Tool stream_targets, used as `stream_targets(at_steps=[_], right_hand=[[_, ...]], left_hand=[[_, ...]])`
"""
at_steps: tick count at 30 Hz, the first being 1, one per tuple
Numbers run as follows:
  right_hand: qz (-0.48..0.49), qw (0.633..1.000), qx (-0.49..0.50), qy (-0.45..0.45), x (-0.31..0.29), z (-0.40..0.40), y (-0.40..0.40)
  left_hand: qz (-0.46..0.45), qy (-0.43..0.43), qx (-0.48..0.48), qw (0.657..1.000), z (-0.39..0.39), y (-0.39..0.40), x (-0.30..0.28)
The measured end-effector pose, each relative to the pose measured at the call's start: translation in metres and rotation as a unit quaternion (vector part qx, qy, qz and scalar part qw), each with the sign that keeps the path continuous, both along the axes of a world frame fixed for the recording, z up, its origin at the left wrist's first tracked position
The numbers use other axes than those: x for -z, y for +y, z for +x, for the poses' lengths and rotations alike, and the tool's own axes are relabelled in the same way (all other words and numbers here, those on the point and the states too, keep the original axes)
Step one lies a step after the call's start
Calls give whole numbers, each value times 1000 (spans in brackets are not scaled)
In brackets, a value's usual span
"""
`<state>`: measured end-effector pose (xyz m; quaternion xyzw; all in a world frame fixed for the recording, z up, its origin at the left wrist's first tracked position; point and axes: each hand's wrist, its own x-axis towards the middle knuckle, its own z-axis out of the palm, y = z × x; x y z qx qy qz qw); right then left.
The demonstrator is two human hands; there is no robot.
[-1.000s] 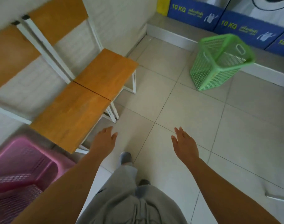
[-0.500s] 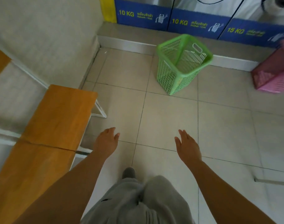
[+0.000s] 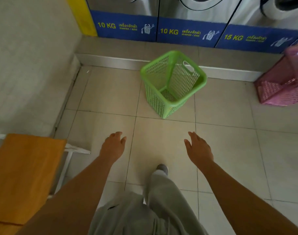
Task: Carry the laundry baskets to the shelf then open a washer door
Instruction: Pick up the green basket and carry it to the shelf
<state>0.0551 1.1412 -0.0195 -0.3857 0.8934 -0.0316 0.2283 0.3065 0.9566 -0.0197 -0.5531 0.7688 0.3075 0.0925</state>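
Green laundry basket (image 3: 172, 82): upright, empty; I'd grip opposite rim edges.
Left hand (image 3: 113, 146), right hand (image 3: 199, 149): spread, holding nothing.

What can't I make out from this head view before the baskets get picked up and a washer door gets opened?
- Washer doors: cut off by the top edge, so handles and latches are unseen.
- Pink basket: cut by the right edge and motion-blurred; its contents are unclear.
- Small print under the 10 KG label: too small to read.
- Orange shelf: cut by the left and bottom edges.
- Green basket, left hand and right hand: clear, hands empty.
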Motion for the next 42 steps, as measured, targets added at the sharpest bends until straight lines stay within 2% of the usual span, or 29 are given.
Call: stream_targets(at_steps=[9,20,25,31,37,42], right_hand=[[4,1000,-10,-4,-3,-151,-94],[15,999,-39,7,14,-308,-227],[14,998,-46,-27,26,-363,-286],[36,991,-118,-52,52,-426,-343],[66,977,-192,-62,85,-489,-383],[84,970,-217,-65,120,-524,-411]], left_hand=[[-12,11,13,1000,-160,-78,-1],[6,-12,-31,999,-298,-206,25],[24,-6,-73,997,-346,-240,30],[59,-24,-189,980,-386,-250,50],[67,-24,-358,931,-438,-245,81],[75,-8,-447,891,-477,-244,115]])
